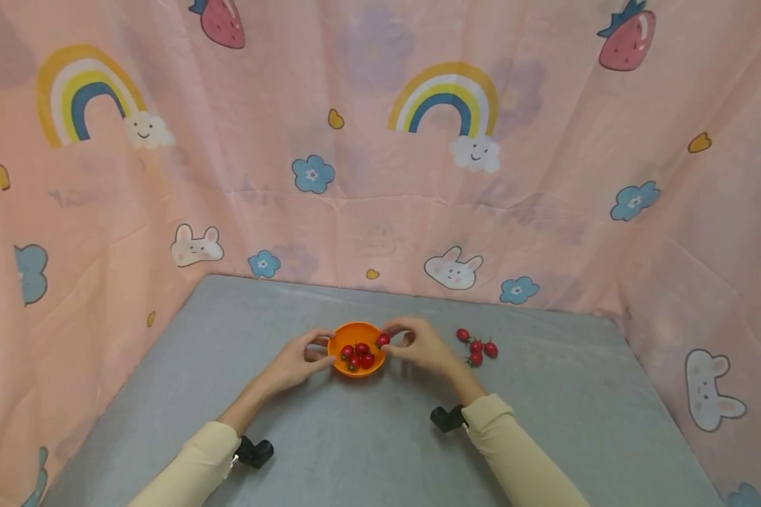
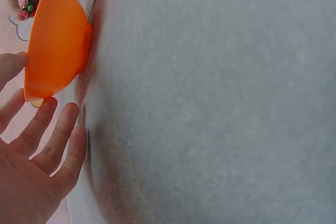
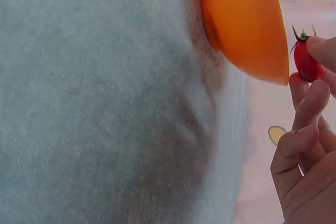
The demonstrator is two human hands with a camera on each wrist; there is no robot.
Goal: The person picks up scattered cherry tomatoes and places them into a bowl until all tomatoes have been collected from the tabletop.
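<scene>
An orange bowl stands on the grey table with several cherry tomatoes inside it. My left hand holds the bowl's left side, thumb and fingertips spread along the rim; the left wrist view shows the fingertips right at its edge. Between thumb and fingers, my right hand pinches another cherry tomato at the bowl's right rim. This tomato is red with a green stem end, and it is close beside the orange wall in the right wrist view.
To the right of my right hand, several loose cherry tomatoes lie in a small group on the table. A pink curtain with rainbow and rabbit prints hangs behind the table and along both sides.
</scene>
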